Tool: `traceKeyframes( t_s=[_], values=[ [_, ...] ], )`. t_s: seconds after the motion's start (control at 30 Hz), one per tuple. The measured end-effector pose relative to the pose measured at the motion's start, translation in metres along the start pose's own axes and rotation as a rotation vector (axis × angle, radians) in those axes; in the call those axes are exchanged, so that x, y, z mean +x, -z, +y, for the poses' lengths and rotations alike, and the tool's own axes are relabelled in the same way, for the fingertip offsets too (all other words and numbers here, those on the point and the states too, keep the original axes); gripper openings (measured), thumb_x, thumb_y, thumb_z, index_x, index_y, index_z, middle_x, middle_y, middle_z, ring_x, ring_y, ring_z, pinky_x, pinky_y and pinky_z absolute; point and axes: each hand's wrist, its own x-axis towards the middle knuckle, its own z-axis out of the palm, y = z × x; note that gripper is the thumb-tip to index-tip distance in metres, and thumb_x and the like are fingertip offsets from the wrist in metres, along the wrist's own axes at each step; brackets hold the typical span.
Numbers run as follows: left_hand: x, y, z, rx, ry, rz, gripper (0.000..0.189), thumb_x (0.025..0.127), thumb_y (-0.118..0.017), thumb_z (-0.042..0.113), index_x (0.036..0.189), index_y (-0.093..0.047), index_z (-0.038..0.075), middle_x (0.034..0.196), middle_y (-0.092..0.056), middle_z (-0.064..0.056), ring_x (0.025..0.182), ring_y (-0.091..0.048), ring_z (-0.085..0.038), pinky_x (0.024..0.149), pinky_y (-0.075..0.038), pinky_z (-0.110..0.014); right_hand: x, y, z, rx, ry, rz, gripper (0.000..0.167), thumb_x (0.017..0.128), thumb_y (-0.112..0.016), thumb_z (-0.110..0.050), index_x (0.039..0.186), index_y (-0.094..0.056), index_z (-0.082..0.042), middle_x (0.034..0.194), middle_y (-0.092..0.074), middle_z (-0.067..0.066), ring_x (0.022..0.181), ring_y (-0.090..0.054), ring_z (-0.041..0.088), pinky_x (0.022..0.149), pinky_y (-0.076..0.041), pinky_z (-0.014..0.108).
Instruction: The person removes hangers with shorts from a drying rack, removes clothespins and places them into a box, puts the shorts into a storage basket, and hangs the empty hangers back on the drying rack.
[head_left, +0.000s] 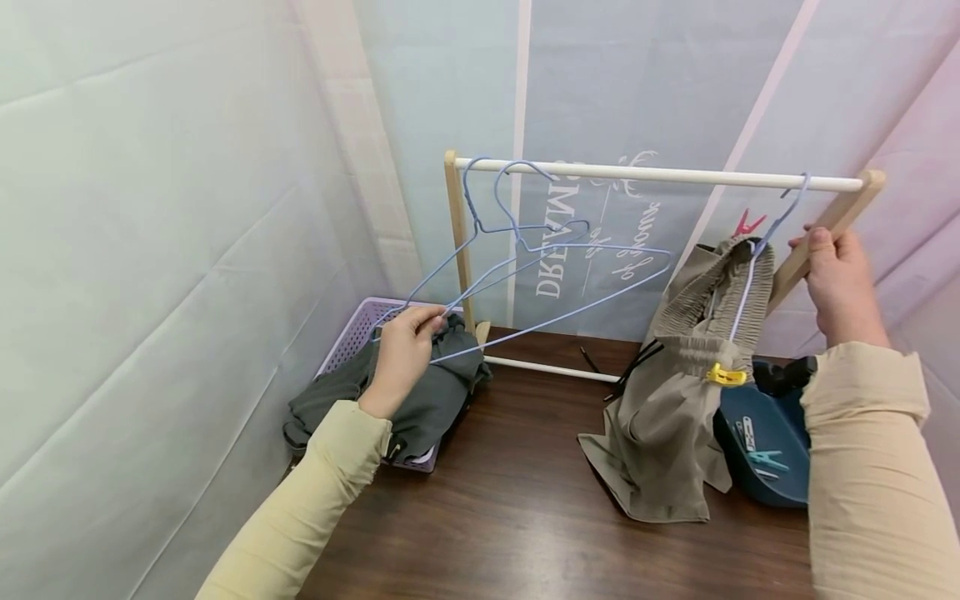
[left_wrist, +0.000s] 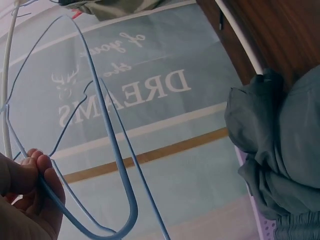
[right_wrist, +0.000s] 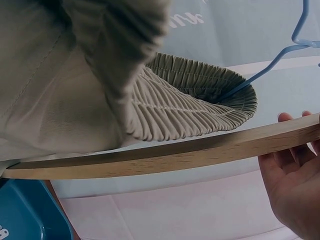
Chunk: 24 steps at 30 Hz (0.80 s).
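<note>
My left hand (head_left: 405, 350) pinches a blue wire hanger (head_left: 585, 307), whose hook hangs over the white rod (head_left: 660, 173) of a small clothes rack. Beside it on the rod, a second blue hanger (head_left: 433, 271) hangs bare. In the left wrist view, thumb and fingertips of the left hand (left_wrist: 37, 192) close around the wire. At the rack's right end my right hand (head_left: 846, 275) holds the wooden post (head_left: 791, 271). Khaki trousers (head_left: 660, 442) with an elastic waistband (right_wrist: 185, 112) hang there on another blue hanger, with a yellow clip (head_left: 726, 376) and a red clip (head_left: 748, 223).
A lilac basket (head_left: 352, 333) with dark grey garments (head_left: 442, 400) stands left, beside the rack's left post (head_left: 459, 242). Partly behind the trousers, a dark blue tray (head_left: 772, 492) holds several clips. The rack's lower white bar (head_left: 551, 367) runs along the brown tabletop (head_left: 510, 517).
</note>
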Motion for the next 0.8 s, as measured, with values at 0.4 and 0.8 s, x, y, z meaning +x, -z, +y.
traceKeyframes(
  t_s=[0.4, 0.8],
  values=[
    [0.009, -0.012, 0.007, 0.011, 0.026, 0.062, 0.02, 0.093, -0.056, 0.002, 0.107, -0.069, -0.006, 0.092, -0.069, -0.021, 0.082, -0.066, -0.031, 0.072, -0.052, -0.039, 0.0, 0.0, 0.001, -0.001, 0.006, 0.004, 0.017, 0.099, -0.028, -0.047, 0.109, -0.041, -0.044, 0.097, -0.046, -0.028, 0.108, -0.043, -0.003, 0.12, -0.018, 0.036],
    [0.01, -0.024, 0.011, 0.015, 0.066, 0.079, 0.022, 0.094, -0.055, 0.002, 0.11, -0.068, -0.005, 0.097, -0.068, -0.021, 0.086, -0.066, -0.031, 0.072, -0.052, -0.039, -0.002, -0.001, -0.001, 0.084, 0.003, 0.006, 0.018, 0.099, -0.032, -0.046, 0.109, -0.044, -0.039, 0.096, -0.049, -0.025, 0.103, -0.044, -0.003, 0.12, -0.014, 0.034]
  ],
)
